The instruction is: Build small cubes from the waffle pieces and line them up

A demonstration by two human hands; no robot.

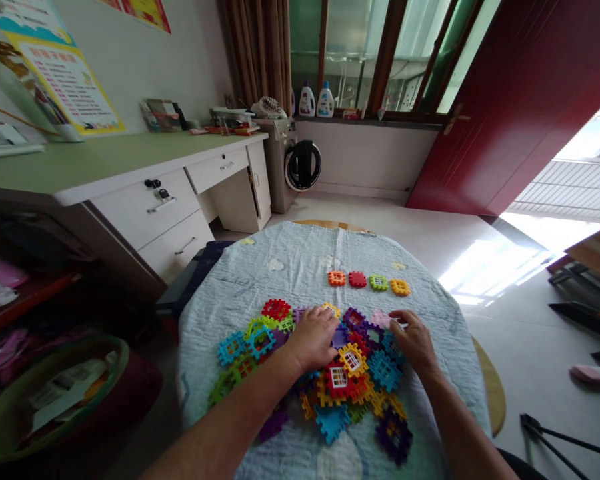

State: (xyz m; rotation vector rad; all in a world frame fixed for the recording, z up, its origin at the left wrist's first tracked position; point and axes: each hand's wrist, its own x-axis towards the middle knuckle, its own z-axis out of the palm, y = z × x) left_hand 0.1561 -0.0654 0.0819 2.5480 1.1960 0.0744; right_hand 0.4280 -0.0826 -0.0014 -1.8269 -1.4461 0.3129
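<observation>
A pile of plastic interlocking building blocks, square with notched edges, lies on the cloth-covered table. My left hand (316, 339) rests palm down over the middle of the pile, fingers spread loosely near a yellow block (331, 309). At the pile's right edge, my right hand (415, 339) has its thumb and forefinger at the edge of a pink block (379, 319), apparently pinching it. Between the hands are a purple block (354, 319) and a yellow window block (353, 360). Beyond them a row of separate blocks includes a red one (357, 279) and a green one (379, 283).
A pale blue patterned cloth (300, 260) covers the round table. A desk with drawers (150, 207) stands left, with a washing machine (280, 160) behind it. A bin (115, 373) is at lower left, and a black stand (533, 421) at lower right.
</observation>
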